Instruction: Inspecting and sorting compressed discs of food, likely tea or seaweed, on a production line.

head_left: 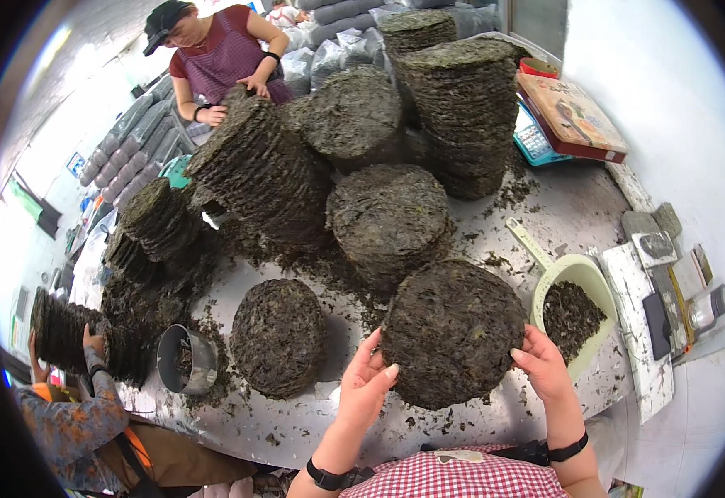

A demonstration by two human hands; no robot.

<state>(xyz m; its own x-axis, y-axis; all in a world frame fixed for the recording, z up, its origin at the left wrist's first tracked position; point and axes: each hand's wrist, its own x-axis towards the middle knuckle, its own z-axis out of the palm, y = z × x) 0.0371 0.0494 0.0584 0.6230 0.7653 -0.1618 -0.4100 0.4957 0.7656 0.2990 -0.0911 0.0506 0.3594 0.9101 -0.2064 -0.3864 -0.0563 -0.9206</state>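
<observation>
A round, dark sheet of dried seaweed [454, 332] is held up in front of me by its two edges. My left hand [365, 383] grips its left rim, thumb on top, and my right hand [542, 363] pinches the right rim. To its left a low pile of seaweed rounds [278, 339] lies on the white table [342, 432]. Just beyond the held sheet rises a taller seaweed stack [389, 217]. A pale green scoop [582, 290] with loose dark flakes lies close to my right hand.
Tall stacks [462, 108] of seaweed rounds fill the far side. A metal ring-shaped container [188, 361] stands left. A co-worker [226, 62] handles a leaning stack [255, 178]; another person [89, 415] holds a stack at left. A box [574, 116] and calculator [535, 137] lie at right.
</observation>
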